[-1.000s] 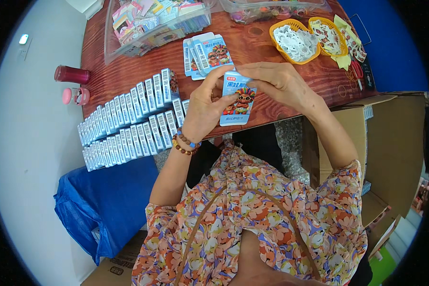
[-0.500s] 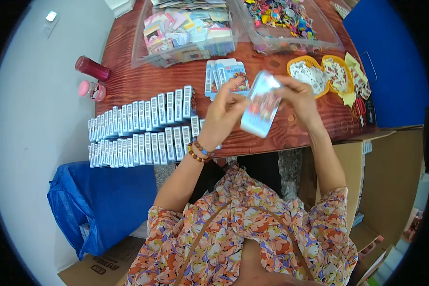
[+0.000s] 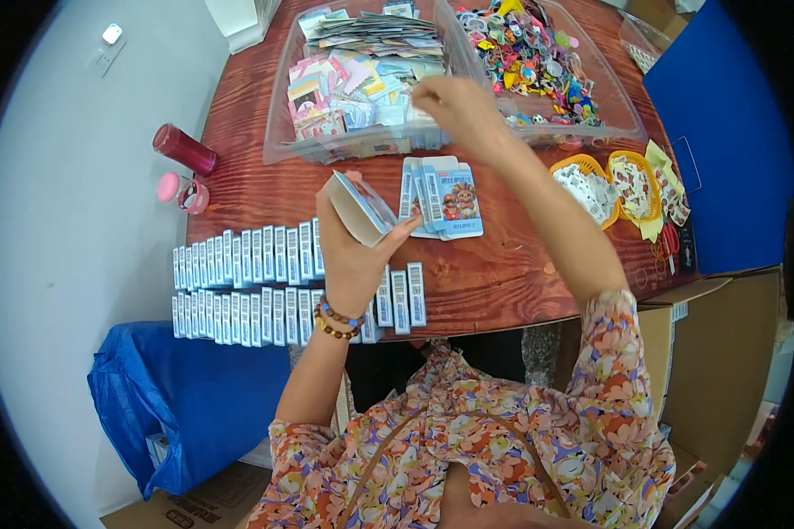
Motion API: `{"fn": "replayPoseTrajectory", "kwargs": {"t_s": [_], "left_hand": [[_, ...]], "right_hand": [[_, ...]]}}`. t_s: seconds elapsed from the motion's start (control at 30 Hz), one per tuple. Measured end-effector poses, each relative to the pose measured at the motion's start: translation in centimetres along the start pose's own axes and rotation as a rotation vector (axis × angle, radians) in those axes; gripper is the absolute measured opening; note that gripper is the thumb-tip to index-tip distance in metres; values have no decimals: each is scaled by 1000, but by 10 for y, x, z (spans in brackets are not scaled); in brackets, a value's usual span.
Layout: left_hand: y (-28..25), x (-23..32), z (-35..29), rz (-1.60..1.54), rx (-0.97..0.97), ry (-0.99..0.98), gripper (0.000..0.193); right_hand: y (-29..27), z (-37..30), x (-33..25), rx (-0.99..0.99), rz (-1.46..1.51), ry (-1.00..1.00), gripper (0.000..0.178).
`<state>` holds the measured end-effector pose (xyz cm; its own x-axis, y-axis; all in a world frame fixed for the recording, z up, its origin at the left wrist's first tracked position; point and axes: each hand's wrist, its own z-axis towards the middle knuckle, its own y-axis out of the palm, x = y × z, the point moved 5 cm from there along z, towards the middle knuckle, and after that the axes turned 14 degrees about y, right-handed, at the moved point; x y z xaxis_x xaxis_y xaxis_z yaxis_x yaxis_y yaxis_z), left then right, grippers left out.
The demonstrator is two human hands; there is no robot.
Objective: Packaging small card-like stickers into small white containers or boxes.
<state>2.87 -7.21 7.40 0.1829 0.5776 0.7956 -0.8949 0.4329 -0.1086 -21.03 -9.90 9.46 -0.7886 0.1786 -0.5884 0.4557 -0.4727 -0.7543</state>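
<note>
A small light-blue card box is gripped in my left hand, above the near rows of boxes. Its end stands open, showing a pale inside. Over the clear plastic bin, my right hand reaches with fingers curled together at the heap of small colourful cards. Whether something is between those fingertips is hidden. Flat, unfolded-looking blue boxes lie overlapped on the table between my hands. Rows of upright filled-looking boxes stand at the near left, partly covered by my left hand and wrist.
A second clear bin holds colourful trinkets. Two yellow baskets contain small packets, with red-handled scissors close by. A red tumbler and a pink-lidded jar stand left. A cardboard carton adjoins the table's right edge.
My right hand has left the blue box and moved up and left to the card bin. My left hand has drawn the box leftward, and its open end now shows. The view has shifted.
</note>
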Motion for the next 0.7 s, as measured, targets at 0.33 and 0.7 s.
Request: {"fn": "replayPoseTrajectory", "kwargs": {"t_s": [0.33, 0.7], "left_hand": [[-10, -20, 1, -12, -141, -195, 83], [12, -25, 6, 198, -219, -179, 84]], "right_hand": [[64, 75, 52, -254, -825, -111, 37], [-19, 62, 46, -196, -412, -90, 18]]}}
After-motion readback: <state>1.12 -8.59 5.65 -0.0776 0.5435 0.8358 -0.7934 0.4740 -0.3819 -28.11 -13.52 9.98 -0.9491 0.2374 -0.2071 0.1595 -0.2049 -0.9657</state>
